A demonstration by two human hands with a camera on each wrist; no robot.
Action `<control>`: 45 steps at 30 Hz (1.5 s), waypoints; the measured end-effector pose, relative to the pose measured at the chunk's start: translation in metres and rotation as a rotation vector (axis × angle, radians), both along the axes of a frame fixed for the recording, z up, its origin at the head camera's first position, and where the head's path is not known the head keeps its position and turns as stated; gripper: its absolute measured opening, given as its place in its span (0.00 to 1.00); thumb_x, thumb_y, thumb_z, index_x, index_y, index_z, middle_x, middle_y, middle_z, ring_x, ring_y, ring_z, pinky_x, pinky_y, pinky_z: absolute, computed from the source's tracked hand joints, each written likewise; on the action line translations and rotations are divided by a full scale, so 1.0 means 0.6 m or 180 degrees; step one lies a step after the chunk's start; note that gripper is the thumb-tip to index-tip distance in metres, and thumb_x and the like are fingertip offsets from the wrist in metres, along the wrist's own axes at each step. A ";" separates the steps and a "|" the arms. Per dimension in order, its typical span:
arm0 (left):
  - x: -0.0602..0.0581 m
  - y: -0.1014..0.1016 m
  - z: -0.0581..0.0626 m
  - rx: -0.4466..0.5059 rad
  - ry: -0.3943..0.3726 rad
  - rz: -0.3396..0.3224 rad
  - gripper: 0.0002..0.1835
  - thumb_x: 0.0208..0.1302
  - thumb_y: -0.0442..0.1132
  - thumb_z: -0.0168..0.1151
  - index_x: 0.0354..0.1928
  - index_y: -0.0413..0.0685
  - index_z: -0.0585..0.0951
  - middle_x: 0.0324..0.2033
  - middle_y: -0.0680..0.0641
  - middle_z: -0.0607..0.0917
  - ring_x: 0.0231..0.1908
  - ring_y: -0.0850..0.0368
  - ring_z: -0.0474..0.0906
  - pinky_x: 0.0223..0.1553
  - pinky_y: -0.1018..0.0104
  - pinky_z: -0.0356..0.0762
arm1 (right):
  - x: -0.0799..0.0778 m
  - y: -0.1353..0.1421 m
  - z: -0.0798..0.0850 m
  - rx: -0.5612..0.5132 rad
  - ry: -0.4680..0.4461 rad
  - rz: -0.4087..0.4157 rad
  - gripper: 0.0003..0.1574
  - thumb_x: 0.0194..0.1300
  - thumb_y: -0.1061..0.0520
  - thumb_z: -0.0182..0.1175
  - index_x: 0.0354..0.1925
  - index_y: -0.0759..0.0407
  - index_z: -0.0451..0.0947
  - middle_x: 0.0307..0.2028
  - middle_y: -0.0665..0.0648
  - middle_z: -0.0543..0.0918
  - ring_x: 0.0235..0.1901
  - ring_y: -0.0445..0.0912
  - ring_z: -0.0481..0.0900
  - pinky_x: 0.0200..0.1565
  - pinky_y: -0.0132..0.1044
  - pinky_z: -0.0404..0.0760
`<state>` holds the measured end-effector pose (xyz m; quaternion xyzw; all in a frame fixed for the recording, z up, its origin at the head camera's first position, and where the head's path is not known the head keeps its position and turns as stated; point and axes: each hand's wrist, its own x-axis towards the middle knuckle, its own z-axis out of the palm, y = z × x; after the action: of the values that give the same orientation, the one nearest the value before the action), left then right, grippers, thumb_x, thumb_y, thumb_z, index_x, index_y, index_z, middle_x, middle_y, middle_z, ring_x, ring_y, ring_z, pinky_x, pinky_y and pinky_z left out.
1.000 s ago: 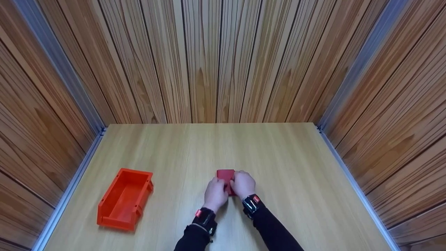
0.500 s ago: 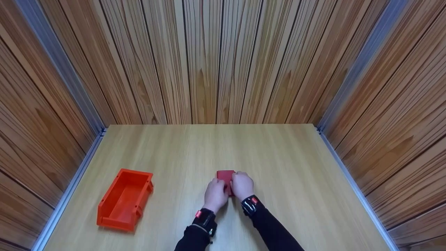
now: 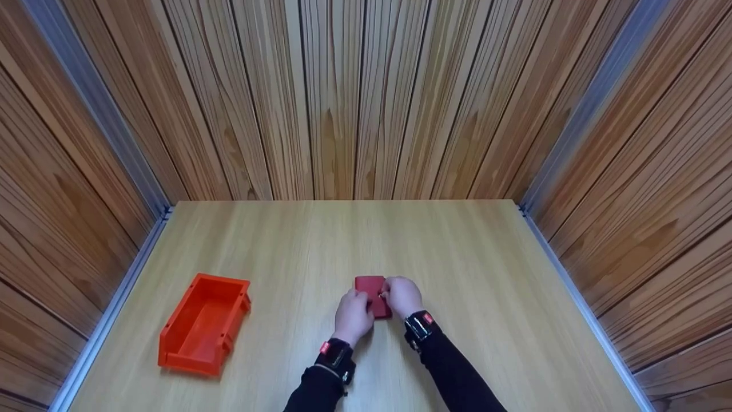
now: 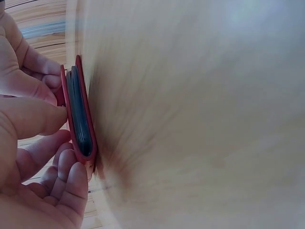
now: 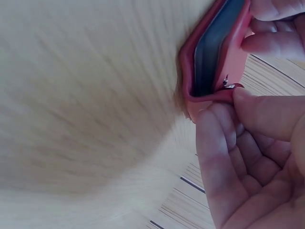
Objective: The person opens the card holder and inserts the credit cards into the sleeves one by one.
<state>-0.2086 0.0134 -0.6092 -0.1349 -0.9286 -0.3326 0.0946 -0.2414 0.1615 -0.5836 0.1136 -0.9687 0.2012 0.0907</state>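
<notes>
A red card holder with dark leaves inside lies on the table, between both hands. My left hand holds its left side, thumb on the cover and fingers curled by the spine. In the right wrist view, my right hand pinches the end of the holder's short strap between thumb and curled forefinger. A small metal snap shows beside that thumb. The strap stands off the cover, bent outward. Part of the holder's front is hidden under the hands.
An orange-red open bin stands on the table to the left. Wood-plank walls rise at the back and both sides, with metal rails along the side edges.
My right hand has shifted slightly right and turned, so more of the holder's right side shows. The left hand keeps its hold. The bin stays put.
</notes>
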 end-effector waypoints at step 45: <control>0.002 -0.003 -0.006 -0.0051 0.0377 0.0008 0.08 0.49 0.30 0.69 0.28 0.41 0.77 0.29 0.43 0.76 0.33 0.43 0.77 0.35 0.51 0.74 | 0.011 -0.003 -0.005 0.0431 0.0380 0.0340 0.08 0.50 0.68 0.68 0.21 0.58 0.81 0.22 0.52 0.77 0.25 0.49 0.79 0.28 0.42 0.78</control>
<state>-0.2076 0.0119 -0.6130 -0.1539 -0.9241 -0.3165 0.1487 -0.2346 0.1595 -0.5865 0.1827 -0.9655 0.1327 0.1294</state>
